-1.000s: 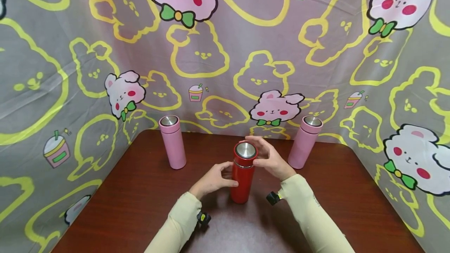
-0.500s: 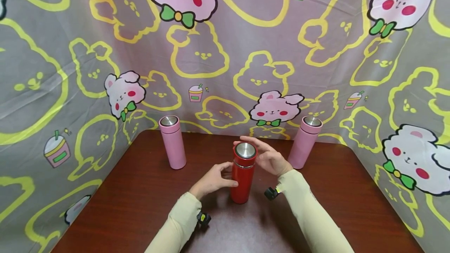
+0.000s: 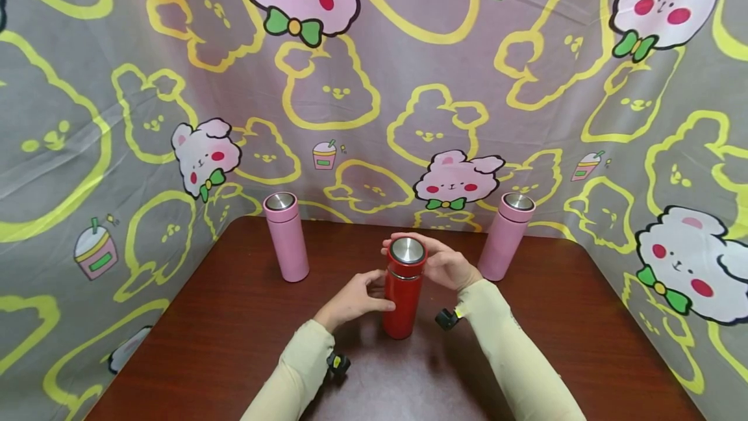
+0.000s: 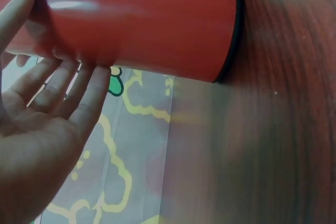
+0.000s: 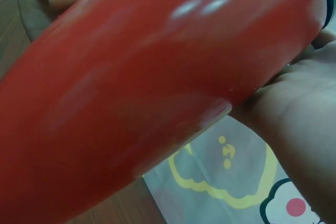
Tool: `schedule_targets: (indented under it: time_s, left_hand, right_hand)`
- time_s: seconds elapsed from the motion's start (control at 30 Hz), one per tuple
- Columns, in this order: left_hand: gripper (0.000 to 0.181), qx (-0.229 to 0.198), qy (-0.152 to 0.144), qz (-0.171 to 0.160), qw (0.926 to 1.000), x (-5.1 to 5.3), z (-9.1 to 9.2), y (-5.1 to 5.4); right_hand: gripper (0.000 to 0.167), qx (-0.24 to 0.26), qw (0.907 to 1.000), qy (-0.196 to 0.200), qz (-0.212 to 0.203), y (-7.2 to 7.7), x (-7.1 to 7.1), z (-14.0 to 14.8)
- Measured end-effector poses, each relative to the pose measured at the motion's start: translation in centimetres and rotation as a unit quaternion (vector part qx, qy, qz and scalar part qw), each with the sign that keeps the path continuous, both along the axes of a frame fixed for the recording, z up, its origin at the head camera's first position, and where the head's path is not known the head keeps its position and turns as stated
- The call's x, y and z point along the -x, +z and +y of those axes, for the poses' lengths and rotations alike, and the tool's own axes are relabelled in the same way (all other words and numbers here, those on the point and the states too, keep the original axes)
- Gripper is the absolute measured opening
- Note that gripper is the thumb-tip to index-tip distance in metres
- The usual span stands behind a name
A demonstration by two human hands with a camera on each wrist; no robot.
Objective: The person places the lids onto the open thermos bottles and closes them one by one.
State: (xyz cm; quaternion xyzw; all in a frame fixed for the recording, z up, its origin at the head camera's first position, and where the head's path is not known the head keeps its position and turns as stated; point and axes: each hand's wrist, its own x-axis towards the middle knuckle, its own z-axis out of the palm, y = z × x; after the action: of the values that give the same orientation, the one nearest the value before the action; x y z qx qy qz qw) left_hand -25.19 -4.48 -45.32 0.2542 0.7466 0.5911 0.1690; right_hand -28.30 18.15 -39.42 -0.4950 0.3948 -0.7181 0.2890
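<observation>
A red thermos stands upright on the table, its lid topped by a silver disc, with a thin silver ring below it. My left hand holds the body from the left, thumb in front; in the left wrist view its fingers touch the red wall. My right hand is at the lid, fingers reaching round behind it and thumb on the right side. The right wrist view shows the thermos close up, with my right hand beside it; its fingertips are mostly hidden.
A pink thermos stands upright at the back left and another pink thermos at the back right of the dark brown table. A cartoon-patterned cloth encloses the back and sides.
My right hand has loosened on the lid, lifted its thumb from the front and moved its fingers farther round behind. The left hand and the red thermos have stayed in place.
</observation>
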Motion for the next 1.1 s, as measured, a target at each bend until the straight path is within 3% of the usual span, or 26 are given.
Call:
schedule_targets:
  time_s: [0.23, 0.5, 0.67, 0.87, 1.1]
  left_hand:
    - [0.058, -0.006, -0.001, 0.0, 1.0, 0.1, 0.1, -0.2]
    - [0.057, -0.012, -0.016, -0.002, 0.9998, 0.2, 0.2, -0.4]
    - [0.057, -0.038, -0.033, -0.015, 0.9986, 0.3, 0.3, -0.7]
    - [0.053, -0.047, -0.039, -0.018, 0.998, 0.5, 0.2, -0.9]
    - [0.051, -0.038, -0.034, -0.019, 0.9985, 0.6, 0.2, -0.8]
  right_hand:
    - [0.055, -0.01, 0.9995, -0.027, 0.008, -0.2, 0.0, 0.0]
    - [0.053, -0.033, 0.9932, -0.11, 0.022, -0.6, -0.6, 0.5]
    - [0.052, -0.05, 0.985, -0.164, 0.018, -0.6, -1.0, 0.8]
    - [0.05, -0.069, 0.9704, -0.227, 0.043, -0.4, -1.5, 0.8]
    - [0.055, -0.102, 0.9401, -0.316, 0.076, -0.4, -2.4, 0.8]
